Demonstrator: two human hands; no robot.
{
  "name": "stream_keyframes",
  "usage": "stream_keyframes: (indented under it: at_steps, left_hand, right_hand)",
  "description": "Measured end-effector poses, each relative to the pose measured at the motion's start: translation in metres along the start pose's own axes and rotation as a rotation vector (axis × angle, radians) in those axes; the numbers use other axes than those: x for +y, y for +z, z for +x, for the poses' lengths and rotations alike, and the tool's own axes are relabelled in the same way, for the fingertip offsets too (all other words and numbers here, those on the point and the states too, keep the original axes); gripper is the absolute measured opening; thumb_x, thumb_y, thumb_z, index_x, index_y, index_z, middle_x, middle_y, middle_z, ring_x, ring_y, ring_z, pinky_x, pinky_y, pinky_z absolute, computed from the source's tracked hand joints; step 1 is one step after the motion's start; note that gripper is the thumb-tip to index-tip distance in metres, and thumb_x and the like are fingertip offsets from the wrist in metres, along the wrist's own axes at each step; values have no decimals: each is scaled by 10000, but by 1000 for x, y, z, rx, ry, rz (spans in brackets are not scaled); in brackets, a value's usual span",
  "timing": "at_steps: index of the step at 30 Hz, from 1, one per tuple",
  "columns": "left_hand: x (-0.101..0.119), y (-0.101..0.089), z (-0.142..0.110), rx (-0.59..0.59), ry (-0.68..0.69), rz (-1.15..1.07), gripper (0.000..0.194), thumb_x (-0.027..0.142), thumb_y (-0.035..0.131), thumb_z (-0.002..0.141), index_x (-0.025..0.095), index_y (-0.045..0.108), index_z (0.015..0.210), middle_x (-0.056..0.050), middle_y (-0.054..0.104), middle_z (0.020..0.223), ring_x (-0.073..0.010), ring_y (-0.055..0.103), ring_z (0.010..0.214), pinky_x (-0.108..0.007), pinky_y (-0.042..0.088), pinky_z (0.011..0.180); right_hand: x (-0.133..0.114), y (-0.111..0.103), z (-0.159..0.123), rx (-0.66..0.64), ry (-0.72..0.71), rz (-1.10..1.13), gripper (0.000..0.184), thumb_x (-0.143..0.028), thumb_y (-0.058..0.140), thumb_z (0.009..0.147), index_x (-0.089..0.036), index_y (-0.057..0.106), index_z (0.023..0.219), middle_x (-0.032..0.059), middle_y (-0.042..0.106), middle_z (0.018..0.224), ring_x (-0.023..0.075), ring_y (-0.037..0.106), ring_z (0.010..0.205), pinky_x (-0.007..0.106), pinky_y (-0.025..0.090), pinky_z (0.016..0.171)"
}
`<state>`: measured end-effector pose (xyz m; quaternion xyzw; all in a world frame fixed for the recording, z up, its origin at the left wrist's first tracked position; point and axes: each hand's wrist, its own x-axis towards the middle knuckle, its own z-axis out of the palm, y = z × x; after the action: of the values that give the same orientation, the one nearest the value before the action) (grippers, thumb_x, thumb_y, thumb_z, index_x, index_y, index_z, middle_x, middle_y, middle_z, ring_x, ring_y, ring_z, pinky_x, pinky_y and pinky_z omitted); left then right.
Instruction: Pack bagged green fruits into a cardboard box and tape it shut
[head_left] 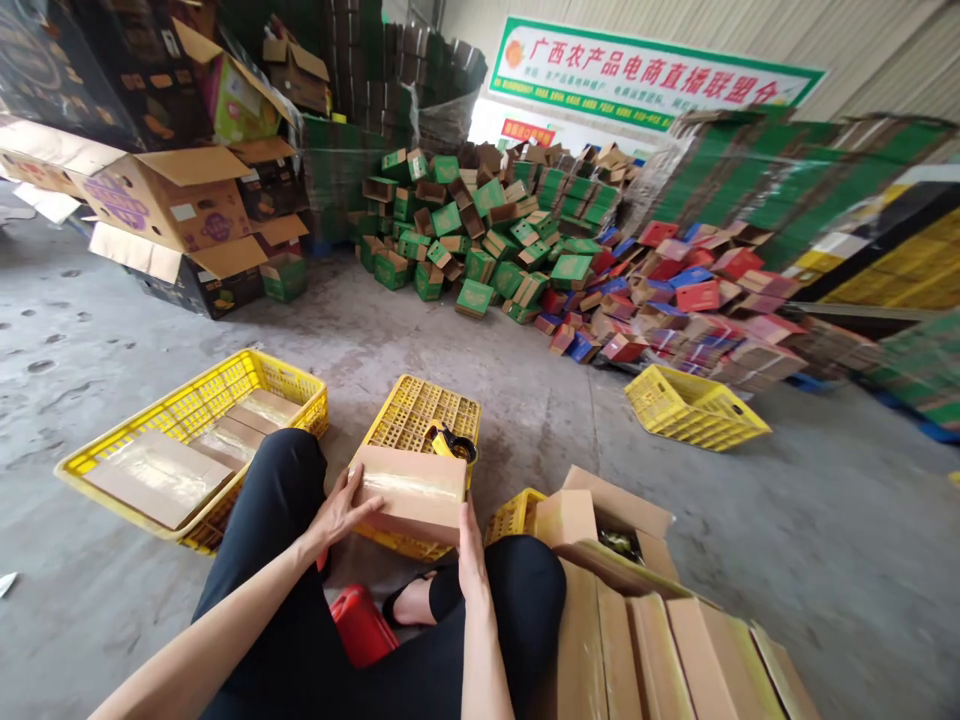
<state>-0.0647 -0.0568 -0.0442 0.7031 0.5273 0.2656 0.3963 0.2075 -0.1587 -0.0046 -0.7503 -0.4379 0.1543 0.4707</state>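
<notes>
A brown cardboard box (412,482) with shiny clear tape along its top lies between my hands. My left hand (345,515) grips its left end, thumb along the front edge. My right hand (471,548) presses against its right end, fingers upright. Beneath the box is an upturned yellow plastic crate (401,410). A yellow and black tape dispenser (452,442) rests on that crate just behind the box. To the left, a long yellow crate (199,390) holds several taped cardboard boxes (161,475).
On the right, an open cardboard box (577,520) with dark contents stands by stacked cartons (660,650). A yellow crate (694,410) sits farther right. Piles of green boxes (476,295) and red-blue boxes (697,295) lie behind. Something red (362,625) is between my legs.
</notes>
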Motion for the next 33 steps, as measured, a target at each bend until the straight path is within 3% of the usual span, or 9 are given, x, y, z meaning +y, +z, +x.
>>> stream_keyframes:
  at_steps: [3, 6, 11, 13, 17, 22, 25, 29, 33]
  left_hand:
    - [4, 12, 1, -37, -35, -73, 1027, 781, 566, 915, 107, 361, 1662, -219, 286, 1737, -406, 284, 1606, -536, 256, 1313]
    - [10, 22, 3, -109, -52, -157, 1070, 826, 521, 913, 79, 358, 1662, -228, 265, 1741, -406, 242, 1619, -555, 211, 1324]
    - [28, 22, 9, -183, -132, -210, 991, 859, 416, 943, 137, 472, 1620, -191, 334, 1719, -407, 109, 1636, -628, 157, 1315]
    - [41, 16, 7, -171, -93, -227, 972, 856, 345, 967, 150, 473, 1623, -171, 328, 1724, -387, 107, 1638, -614, 136, 1323]
    - [78, -4, -7, -155, 160, -342, 819, 751, 268, 1050, 228, 405, 1665, -87, 317, 1736, -308, 238, 1627, -532, 221, 1329]
    - [117, -32, -18, -71, 417, -232, 716, 657, 355, 1081, 241, 416, 1660, -75, 303, 1741, -311, 320, 1600, -475, 293, 1320]
    - [119, -41, -16, 12, 429, -96, 637, 592, 400, 1096, 238, 490, 1618, -73, 348, 1726, -291, 392, 1570, -441, 348, 1299]
    - [108, -48, -14, 111, 412, 22, 577, 544, 413, 1107, 233, 544, 1575, -70, 418, 1695, -263, 482, 1516, -393, 425, 1255]
    - [102, -57, -13, 157, 383, 65, 553, 549, 453, 1093, 234, 601, 1524, -76, 488, 1651, -271, 585, 1431, -377, 507, 1188]
  right_hand:
    - [-7, -14, -1, -78, 35, -14, 850, -765, 387, 993, -221, 440, 1644, 143, 509, 1638, 330, 497, 1506, 498, 447, 1191]
    - [-22, -24, -2, -100, -26, -162, 977, -828, 557, 889, -254, 405, 1664, 164, 385, 1712, 438, 355, 1571, 607, 375, 1224]
    - [-55, -9, -12, 79, -148, -382, 947, -856, 556, 876, -278, 486, 1623, 192, 378, 1704, 556, 408, 1478, 735, 407, 1119]
    - [-66, 4, -18, 125, -216, -432, 907, -835, 527, 909, -263, 504, 1613, 205, 412, 1678, 549, 428, 1467, 757, 372, 1133]
    - [-85, 25, -25, 100, -372, -443, 815, -745, 543, 966, -249, 504, 1612, 194, 470, 1644, 500, 426, 1485, 716, 345, 1177]
    - [-101, 48, -26, 73, -464, -405, 717, -694, 464, 1023, -289, 497, 1613, 152, 476, 1649, 464, 430, 1473, 716, 297, 1194]
    - [-107, 54, -25, 35, -513, -401, 664, -640, 469, 1042, -306, 492, 1616, 136, 504, 1635, 436, 470, 1452, 676, 324, 1184]
    - [-111, 45, -23, -89, -607, -391, 679, -568, 530, 1052, -329, 382, 1670, 92, 545, 1618, 366, 525, 1438, 565, 415, 1157]
    - [-109, 34, -22, -79, -644, -339, 659, -531, 532, 1067, -291, 397, 1665, 104, 572, 1594, 338, 543, 1445, 532, 451, 1172]
